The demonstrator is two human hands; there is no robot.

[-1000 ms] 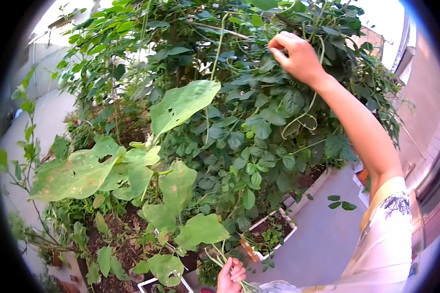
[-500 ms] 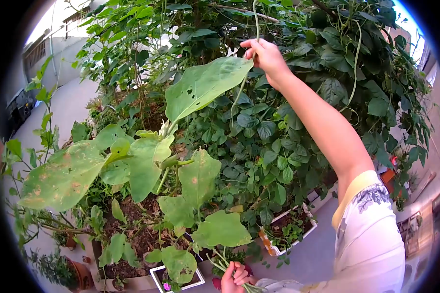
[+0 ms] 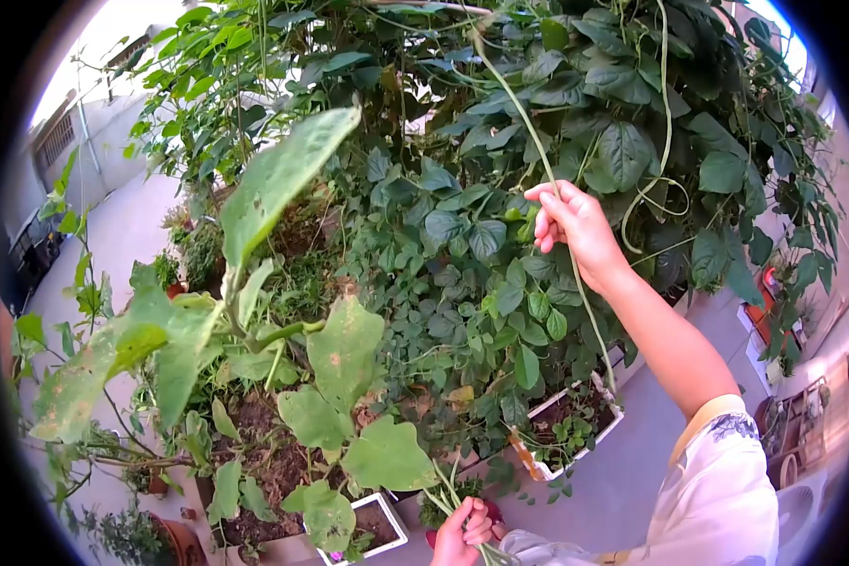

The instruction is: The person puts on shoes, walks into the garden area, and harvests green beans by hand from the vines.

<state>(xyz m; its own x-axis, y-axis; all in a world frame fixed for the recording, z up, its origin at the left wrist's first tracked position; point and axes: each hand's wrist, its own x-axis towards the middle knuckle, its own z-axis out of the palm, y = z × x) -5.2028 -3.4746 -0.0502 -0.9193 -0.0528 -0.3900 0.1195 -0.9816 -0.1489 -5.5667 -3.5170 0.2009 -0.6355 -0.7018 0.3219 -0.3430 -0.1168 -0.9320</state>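
My right hand (image 3: 575,231) is closed in a pinch on a long green bean (image 3: 591,316), about midway along it. The bean slants from the vines above, past my fingers, down to a free tip over a white planter. At the bottom, my left hand (image 3: 464,533) is wrapped round a bunch of long beans (image 3: 448,488), whose ends stick out above the fist. More long beans, one of them curled (image 3: 667,104), hang among the dark leaves (image 3: 623,156) right of my right hand.
A broad-leaved plant with a large upright leaf (image 3: 278,184) and spotted, holed leaves (image 3: 344,349) stands at left. Below are a white planter (image 3: 613,420), a smaller white box (image 3: 401,542) and a terracotta pot (image 3: 179,542). A wall (image 3: 113,132) rises far left.
My right hand has come down and to the right, sliding to a lower part of the bean or drawing it along. The large leaf has swung left, away from the hand.
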